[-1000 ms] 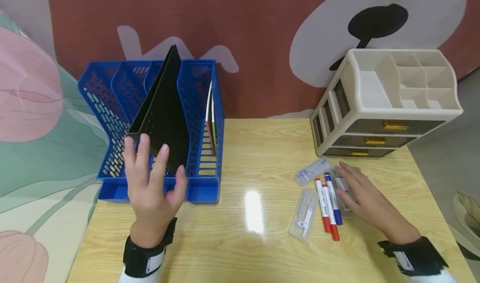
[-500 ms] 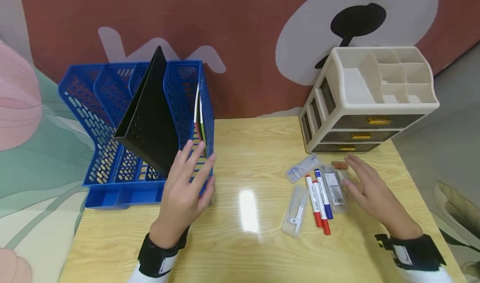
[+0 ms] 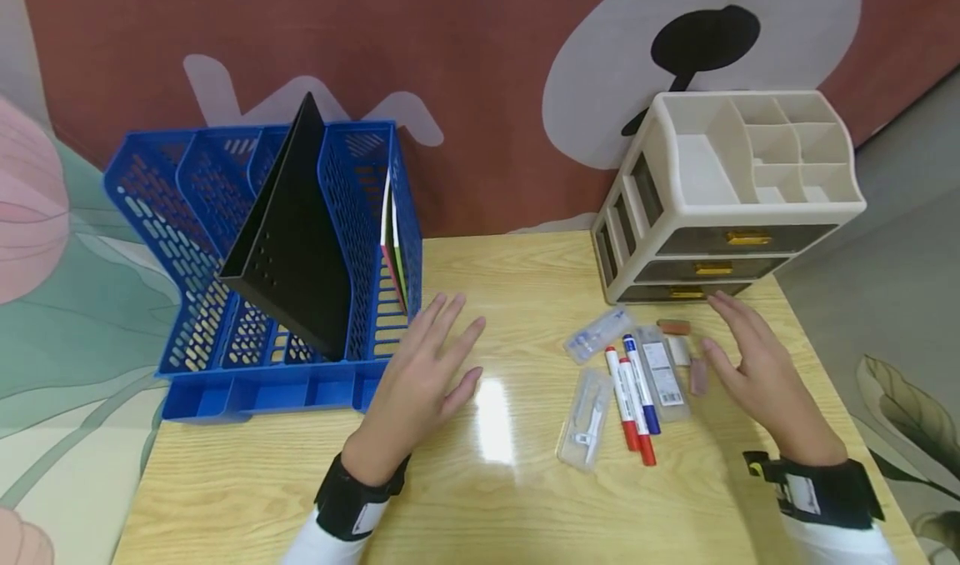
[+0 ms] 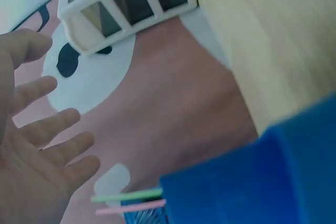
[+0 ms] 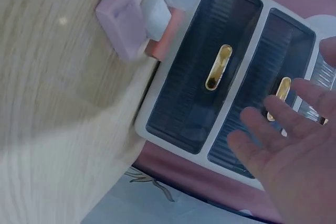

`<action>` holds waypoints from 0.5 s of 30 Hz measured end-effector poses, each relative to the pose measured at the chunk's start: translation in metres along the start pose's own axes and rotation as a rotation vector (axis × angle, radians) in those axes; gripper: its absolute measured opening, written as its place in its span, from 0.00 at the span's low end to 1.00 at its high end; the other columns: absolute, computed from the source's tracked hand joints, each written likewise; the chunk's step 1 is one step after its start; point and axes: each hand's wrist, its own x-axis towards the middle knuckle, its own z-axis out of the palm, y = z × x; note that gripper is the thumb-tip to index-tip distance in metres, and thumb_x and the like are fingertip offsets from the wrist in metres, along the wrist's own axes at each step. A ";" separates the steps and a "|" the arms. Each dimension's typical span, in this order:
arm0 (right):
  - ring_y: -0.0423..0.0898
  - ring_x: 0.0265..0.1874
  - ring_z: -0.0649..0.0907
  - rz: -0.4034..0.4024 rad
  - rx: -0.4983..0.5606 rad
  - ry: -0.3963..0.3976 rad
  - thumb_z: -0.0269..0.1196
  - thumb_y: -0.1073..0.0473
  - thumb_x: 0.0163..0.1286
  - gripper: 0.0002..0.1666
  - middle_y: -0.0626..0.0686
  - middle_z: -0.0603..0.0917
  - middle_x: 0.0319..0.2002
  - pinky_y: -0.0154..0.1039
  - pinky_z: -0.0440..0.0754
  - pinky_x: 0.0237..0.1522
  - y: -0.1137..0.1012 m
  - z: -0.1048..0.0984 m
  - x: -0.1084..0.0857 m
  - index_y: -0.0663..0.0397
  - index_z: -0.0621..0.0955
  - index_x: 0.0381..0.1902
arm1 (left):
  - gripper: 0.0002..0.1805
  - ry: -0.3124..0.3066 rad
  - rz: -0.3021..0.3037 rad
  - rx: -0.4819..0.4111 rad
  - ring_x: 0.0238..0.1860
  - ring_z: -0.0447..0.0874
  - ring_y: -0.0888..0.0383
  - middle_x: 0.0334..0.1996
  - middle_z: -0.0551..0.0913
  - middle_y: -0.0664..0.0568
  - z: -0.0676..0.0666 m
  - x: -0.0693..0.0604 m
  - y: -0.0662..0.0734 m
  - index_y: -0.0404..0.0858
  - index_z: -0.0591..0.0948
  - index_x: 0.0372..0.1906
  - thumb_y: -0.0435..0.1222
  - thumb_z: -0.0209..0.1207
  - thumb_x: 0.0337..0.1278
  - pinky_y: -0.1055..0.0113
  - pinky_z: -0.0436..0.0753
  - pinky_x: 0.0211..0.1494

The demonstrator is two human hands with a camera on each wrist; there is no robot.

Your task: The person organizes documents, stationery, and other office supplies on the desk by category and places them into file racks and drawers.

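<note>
The left hand (image 3: 420, 382), spread and empty, has moved to the blue rack's (image 3: 273, 375) four o'clock. The right hand (image 3: 768, 386), loose and empty, now leaves small blocks (image 3: 678, 351) uncovered at nine o'clock.

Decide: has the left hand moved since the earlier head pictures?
Yes, rightward: against the blue rack, the left hand went from mid-front to the right front corner.

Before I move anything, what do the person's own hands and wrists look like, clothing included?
The left hand and right hand are ungloved. The left wristband and right wristband are wide and black, each with a pale rectangular patch; the right also shows a small yellowish spot. White sleeves show behind both.
</note>
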 end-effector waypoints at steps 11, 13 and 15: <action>0.77 0.77 0.51 0.204 0.118 -0.308 0.57 0.50 0.80 0.39 0.71 0.49 0.81 0.85 0.56 0.62 0.010 0.020 -0.007 0.56 0.59 0.81 | 0.39 -0.262 0.023 -0.097 0.80 0.59 0.39 0.80 0.60 0.39 0.039 0.006 0.033 0.46 0.69 0.77 0.53 0.65 0.66 0.39 0.70 0.75; 0.75 0.79 0.48 0.206 0.151 -0.333 0.57 0.50 0.80 0.36 0.69 0.49 0.82 0.86 0.57 0.61 0.011 0.024 -0.008 0.52 0.62 0.80 | 0.39 -0.313 0.042 -0.095 0.80 0.59 0.39 0.81 0.59 0.40 0.045 0.009 0.041 0.47 0.68 0.78 0.55 0.64 0.66 0.40 0.71 0.75; 0.71 0.81 0.45 0.195 0.175 -0.345 0.58 0.51 0.80 0.33 0.68 0.50 0.82 0.86 0.59 0.60 0.011 0.029 -0.008 0.49 0.64 0.78 | 0.39 -0.358 0.053 -0.097 0.80 0.59 0.39 0.81 0.58 0.41 0.050 0.012 0.048 0.48 0.68 0.78 0.56 0.64 0.66 0.39 0.70 0.75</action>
